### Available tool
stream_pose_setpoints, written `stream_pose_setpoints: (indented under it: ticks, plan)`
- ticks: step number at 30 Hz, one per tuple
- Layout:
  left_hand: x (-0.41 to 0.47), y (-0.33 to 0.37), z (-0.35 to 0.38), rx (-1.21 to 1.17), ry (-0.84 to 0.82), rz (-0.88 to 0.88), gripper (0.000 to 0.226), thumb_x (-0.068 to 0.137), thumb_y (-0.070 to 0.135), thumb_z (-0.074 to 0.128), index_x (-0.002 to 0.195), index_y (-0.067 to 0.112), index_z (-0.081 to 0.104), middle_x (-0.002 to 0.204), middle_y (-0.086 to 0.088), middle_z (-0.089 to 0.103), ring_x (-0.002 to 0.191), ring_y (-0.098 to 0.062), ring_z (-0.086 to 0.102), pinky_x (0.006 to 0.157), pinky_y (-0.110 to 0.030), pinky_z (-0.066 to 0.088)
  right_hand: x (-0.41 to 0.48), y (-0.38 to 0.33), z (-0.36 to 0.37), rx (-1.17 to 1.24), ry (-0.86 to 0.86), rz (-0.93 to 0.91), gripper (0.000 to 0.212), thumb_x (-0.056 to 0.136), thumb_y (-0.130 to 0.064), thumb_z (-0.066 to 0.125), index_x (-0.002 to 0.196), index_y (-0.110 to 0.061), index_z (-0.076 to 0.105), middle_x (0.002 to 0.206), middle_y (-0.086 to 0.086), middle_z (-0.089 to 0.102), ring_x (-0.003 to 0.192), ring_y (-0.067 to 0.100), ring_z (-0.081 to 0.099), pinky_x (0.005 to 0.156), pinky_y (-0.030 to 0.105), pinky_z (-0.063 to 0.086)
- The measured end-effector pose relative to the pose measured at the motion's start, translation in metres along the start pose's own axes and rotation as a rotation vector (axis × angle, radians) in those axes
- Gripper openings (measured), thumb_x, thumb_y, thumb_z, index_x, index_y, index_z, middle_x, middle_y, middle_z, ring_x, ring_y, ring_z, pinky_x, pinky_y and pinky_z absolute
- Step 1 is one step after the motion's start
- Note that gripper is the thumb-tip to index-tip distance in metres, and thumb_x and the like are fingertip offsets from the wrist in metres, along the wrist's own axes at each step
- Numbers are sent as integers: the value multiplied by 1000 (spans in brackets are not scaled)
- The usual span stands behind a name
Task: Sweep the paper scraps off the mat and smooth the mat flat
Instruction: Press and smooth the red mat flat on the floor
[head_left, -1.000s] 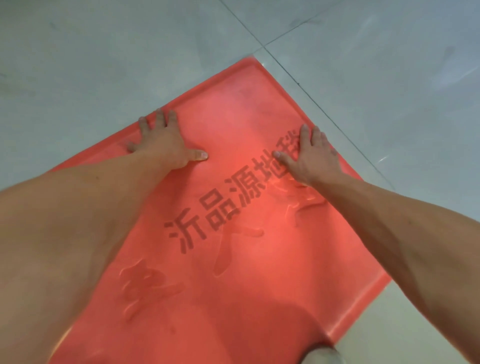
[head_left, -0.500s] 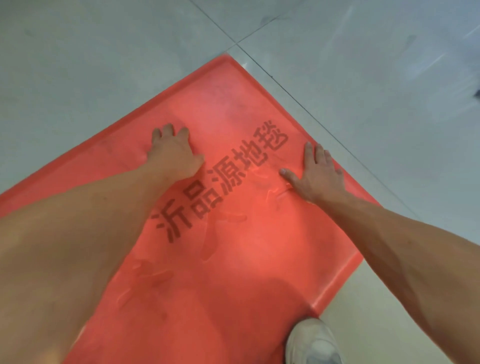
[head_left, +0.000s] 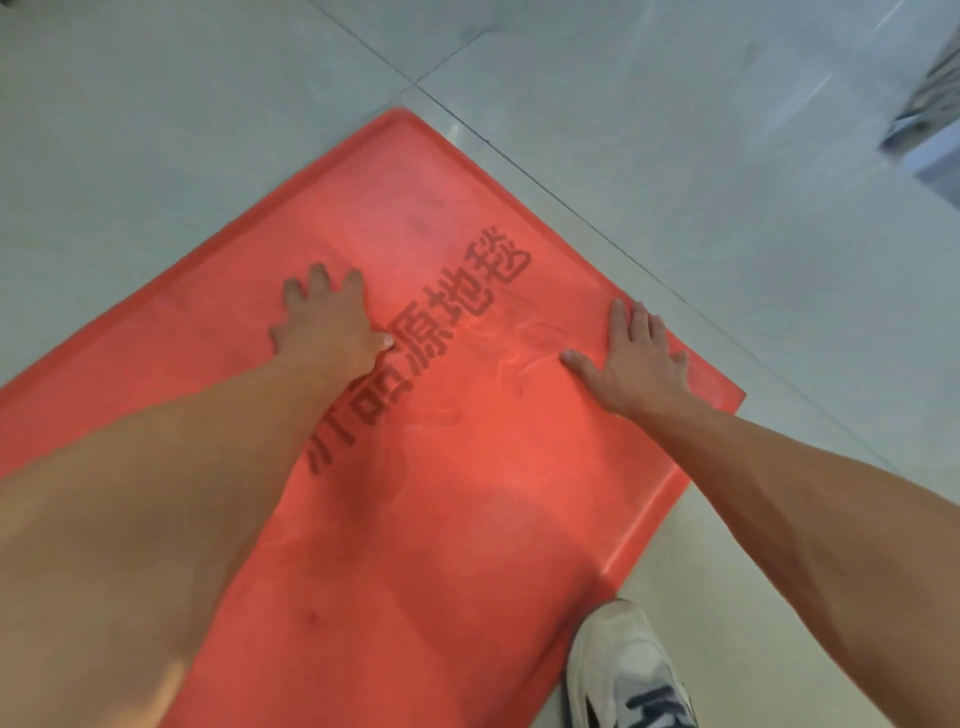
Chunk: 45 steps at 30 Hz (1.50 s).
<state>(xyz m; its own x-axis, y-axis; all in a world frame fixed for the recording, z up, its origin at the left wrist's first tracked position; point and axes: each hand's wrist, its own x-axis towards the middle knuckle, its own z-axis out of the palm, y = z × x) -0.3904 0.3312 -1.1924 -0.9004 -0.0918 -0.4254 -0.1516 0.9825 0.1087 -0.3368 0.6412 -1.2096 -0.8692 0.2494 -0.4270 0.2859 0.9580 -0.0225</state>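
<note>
Red mat (head_left: 467, 519), near end cut off, far corner pointing away, under flat, splayed left hand (head_left: 327, 327) and right hand (head_left: 634, 364).

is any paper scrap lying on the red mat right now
No, the red mat shows only its printed characters and faint creases between the left hand and right hand, both pressed flat on it.

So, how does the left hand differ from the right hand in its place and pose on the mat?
The left hand lies well inside the red mat, beside the dark printed characters; the right hand lies near the mat's right edge. The left hand's thumb is close to the palm; the right hand's thumb is spread wide. Wrinkles lie beside the right hand's thumb, while the mat around the left hand looks smoother. Both press palm down, fingers pointing away.
</note>
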Motion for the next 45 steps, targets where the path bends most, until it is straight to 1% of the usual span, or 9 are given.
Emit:
stream_pose_setpoints:
  ticks: [2,4,8,11,20,27,34,41,45]
  plan:
    - [-21,19,2,66,67,104,66,89,31,61,146,32,28,154,-7,21,139,-36,21,96,-62,40,2,-2,-1,11,-15,4,101,83,-82,32,157,-23,-4,165,4,-6,151,27,-2,114,66,15]
    - [-42,39,11,57,59,174,63,89,31,55,146,33,28,154,-5,22,139,-33,23,96,-62,40,3,-2,-3,23,-28,10,101,83,-81,34,157,-24,-4,165,3,-6,152,27,-2,113,67,15]
    - [-87,80,40,50,-176,301,99,79,62,62,152,42,-3,162,0,-17,147,-38,-10,102,-72,24,0,-3,-4,35,-36,12,100,84,-80,36,157,-24,-4,165,3,-7,151,27,-3,113,68,15]
    - [-93,95,49,42,-302,271,109,72,68,66,149,48,-9,159,6,-28,144,-39,-25,101,-77,17,0,-3,-6,42,-44,9,99,85,-79,37,157,-24,-4,165,3,-8,151,27,-3,114,67,15]
    - [-90,100,45,109,-351,221,108,75,67,64,149,47,-13,157,5,-32,143,-40,-27,102,-77,18,-7,19,-7,46,-82,-7,97,86,-79,34,157,-26,-5,165,2,-8,151,29,-3,114,65,16]
    - [-91,102,47,130,-330,209,110,73,68,66,149,48,-11,158,6,-30,144,-39,-25,103,-76,20,-25,45,8,65,-37,40,96,84,-81,29,156,-27,-5,165,5,-8,151,33,-5,115,65,11]
    - [-88,99,52,112,-294,218,111,71,69,68,148,50,-9,159,8,-26,145,-38,-24,102,-76,20,-45,72,20,126,-15,59,97,87,-77,35,157,-22,-3,164,16,-5,150,36,-4,120,53,8]
    - [-88,102,55,116,-278,187,112,71,66,70,148,51,-9,159,10,-26,146,-36,-22,104,-71,27,-80,51,33,169,-70,91,95,90,-72,37,156,-23,-10,159,23,-21,147,45,-15,120,53,0]
    - [-91,107,58,63,-259,176,111,73,58,74,152,45,-4,162,4,-19,146,-41,-17,108,-67,25,-99,30,44,162,-64,74,93,92,-71,34,156,-21,-10,159,21,-24,146,46,-17,119,55,2]
